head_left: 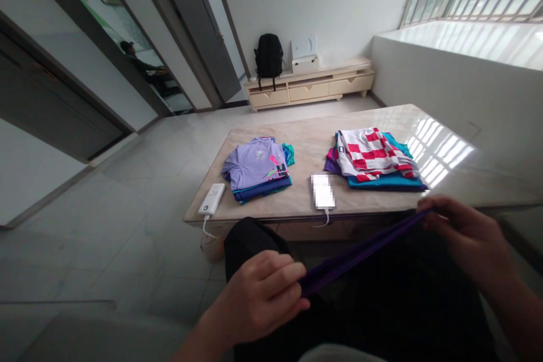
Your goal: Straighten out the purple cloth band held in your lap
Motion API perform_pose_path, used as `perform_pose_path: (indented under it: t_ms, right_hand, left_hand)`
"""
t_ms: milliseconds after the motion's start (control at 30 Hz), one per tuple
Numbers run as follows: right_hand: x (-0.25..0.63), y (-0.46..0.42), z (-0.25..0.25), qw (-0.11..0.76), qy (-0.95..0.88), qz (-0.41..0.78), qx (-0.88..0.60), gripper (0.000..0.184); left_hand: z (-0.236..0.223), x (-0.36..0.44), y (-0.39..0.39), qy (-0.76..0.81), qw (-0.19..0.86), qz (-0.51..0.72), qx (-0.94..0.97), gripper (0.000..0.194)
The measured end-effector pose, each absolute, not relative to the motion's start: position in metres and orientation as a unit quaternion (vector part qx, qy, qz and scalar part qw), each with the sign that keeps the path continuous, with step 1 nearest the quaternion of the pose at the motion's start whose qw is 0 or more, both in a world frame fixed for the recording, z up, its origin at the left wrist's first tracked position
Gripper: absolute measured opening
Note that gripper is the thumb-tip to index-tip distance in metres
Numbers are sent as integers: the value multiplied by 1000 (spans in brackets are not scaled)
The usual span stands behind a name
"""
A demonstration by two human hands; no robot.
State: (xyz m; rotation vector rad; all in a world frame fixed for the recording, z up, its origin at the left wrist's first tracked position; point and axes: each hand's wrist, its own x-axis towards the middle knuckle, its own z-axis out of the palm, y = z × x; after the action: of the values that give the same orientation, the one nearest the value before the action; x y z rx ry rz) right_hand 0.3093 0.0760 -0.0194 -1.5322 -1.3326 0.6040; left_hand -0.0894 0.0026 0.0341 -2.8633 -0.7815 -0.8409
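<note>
A purple garment point(360, 251) is stretched taut between my two hands, low in the view above my dark-clothed lap. My left hand point(258, 294) is closed in a pinch on its lower left end. My right hand point(462, 235) grips the upper right end with curled fingers. Beyond them stands a low marble table point(309, 147). On it lie a folded stack topped by a lavender shirt point(257, 167) at the left and a looser pile topped by a red-and-white checked shirt point(373, 155) at the right.
A white power bank point(212, 199) lies at the table's left front corner and a phone point(323, 191) at the front middle, both with cables. A black backpack point(268, 59) and a white box point(304, 63) sit on a low cabinet by the far wall. Glass doors stand at the left.
</note>
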Motion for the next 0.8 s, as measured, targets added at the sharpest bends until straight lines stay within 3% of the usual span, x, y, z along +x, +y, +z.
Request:
perform_pose_path:
  t_ms: [333, 800]
  right_hand:
    - [309, 90, -29, 466, -569, 297, -609, 33]
    - [297, 92, -34, 513, -544, 301, -592, 32]
  left_hand:
    - [40, -67, -13, -196, 17, -301, -933, 23]
    - [41, -62, -10, -210, 6, -234, -949, 12]
